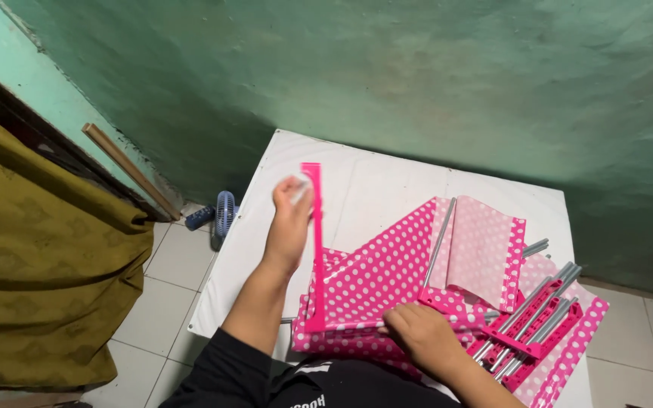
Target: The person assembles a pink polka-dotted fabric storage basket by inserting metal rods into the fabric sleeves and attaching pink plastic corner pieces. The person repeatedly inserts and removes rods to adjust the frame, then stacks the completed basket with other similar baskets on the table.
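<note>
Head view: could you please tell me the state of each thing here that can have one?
Left hand: raised, gripping the pink plastic strip, which stands upright.
Right hand: pressed flat on the pink polka-dot fabric.
Pink polka-dot fabric: partly unfolded, lying on the white table.
Grey metal tubes: lying bundled in pink connectors.
Small blue fan: on the floor; running or not, cannot tell.

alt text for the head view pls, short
A person's left hand lifts a pink strip upright while the right hand presses on pink polka-dot fabric spread over a white table. Grey rods in pink brackets lie to the right, against a green wall.
</note>
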